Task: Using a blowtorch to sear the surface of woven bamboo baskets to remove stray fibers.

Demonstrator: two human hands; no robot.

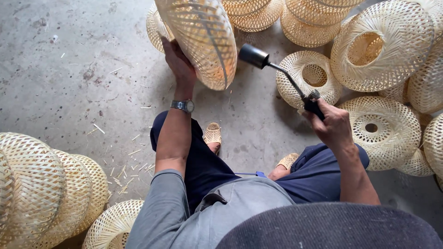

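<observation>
1. Nearest the lens sat a dark cap brim (330, 228), then a grey shirt and dark trousers; I noted both sandalled feet on the concrete floor (60, 69).
2. Left hand (179, 64) was spread against the underside of a woven bamboo shade (203, 39), held up and tilted on edge; fingers gripped its rim, and a wristwatch (183, 105) showed on that arm.
3. Right hand (330, 124) was clamped round the handle of a gas torch (277, 69); its dark nozzle pointed at the held shade's side, close but apart; I could not make out a flame.
4. Progress, as I judged it: one shade was under treatment; stacked shades (46, 189) lay at left and loose shades (383, 46) at right; I could not tell which were finished.
5. Bamboo slivers (124, 170) littered the floor.
</observation>
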